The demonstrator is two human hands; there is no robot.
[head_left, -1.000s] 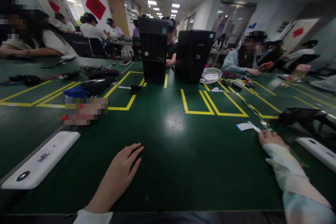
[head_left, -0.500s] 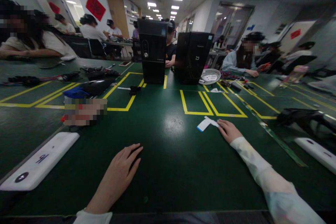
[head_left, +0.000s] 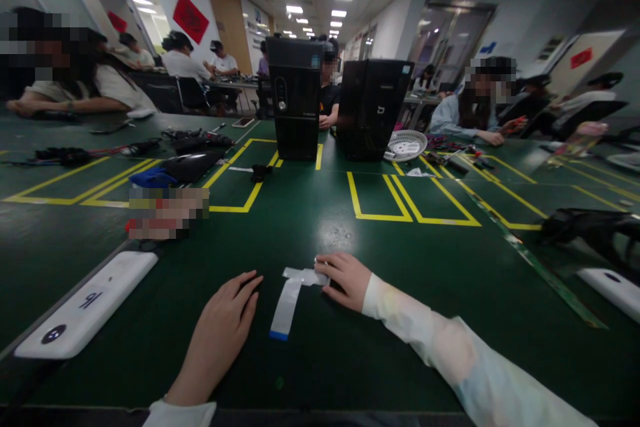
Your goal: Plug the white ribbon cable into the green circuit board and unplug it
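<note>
A white flat ribbon cable with a blue end lies bent on the green table, its far part angled off to the right. My right hand has its fingers closed over the cable's right end, with the thumb below and the fingertips above. Part of that end is hidden under the fingers. On the left, my left hand rests on the table with fingers stretched out and nothing in them. The cable's blue end lies just to the right of that hand, apart from it.
Two black computer towers stand at the back. Yellow tape marks boxes on the table. A white device lies at left, another at right. A white basket stands beyond. Several people sit around.
My right hand has moved left and nearer, bringing the ribbon cable from the right side to the middle. My left hand has hardly moved. The view has shifted slightly.
</note>
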